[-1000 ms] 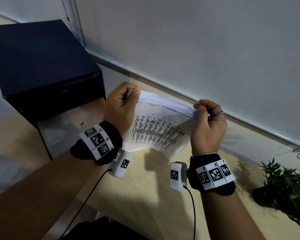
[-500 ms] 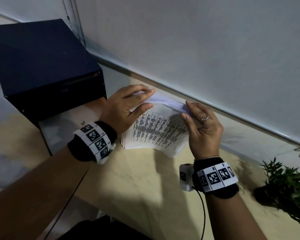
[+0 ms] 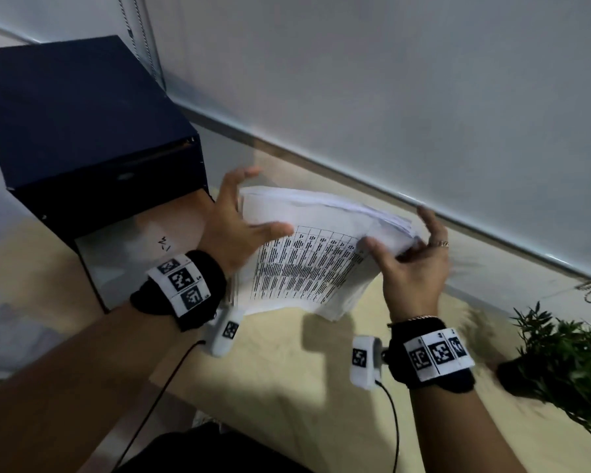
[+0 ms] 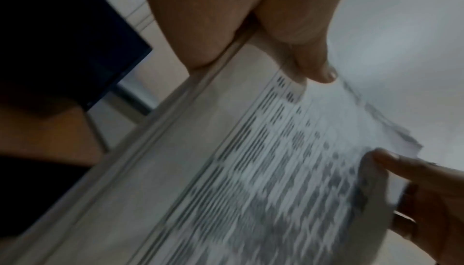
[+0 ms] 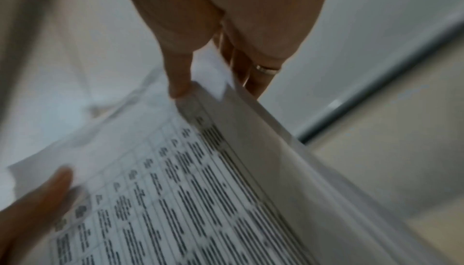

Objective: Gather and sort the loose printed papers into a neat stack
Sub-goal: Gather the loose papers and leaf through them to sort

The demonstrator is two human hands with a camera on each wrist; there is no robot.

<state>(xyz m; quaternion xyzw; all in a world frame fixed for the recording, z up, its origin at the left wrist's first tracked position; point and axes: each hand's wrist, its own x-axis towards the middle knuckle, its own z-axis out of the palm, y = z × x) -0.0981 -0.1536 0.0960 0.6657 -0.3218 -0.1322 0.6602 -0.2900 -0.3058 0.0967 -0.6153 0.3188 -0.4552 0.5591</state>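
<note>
Paper stack (image 3: 307, 264) raised, tilted above bench (image 3: 287, 363), just right of dark box (image 3: 82, 131). Left hand (image 3: 232, 227) pinches stack's left edge, thumb on printed table. Right hand (image 3: 413, 268) pinches right edge, thumb on top.

The words on the papers (image 3: 307, 264) are too smeared to read in every view, and the wrist pictures are blurry all over. The far side of the papers hides most of the fingers of the left hand (image 3: 232, 220) and the right hand (image 3: 413, 264), so how firm each grip is cannot be told. The plant (image 3: 560, 363) is cut off by the right edge, and the dark box (image 3: 82, 121) by the left edge.
</note>
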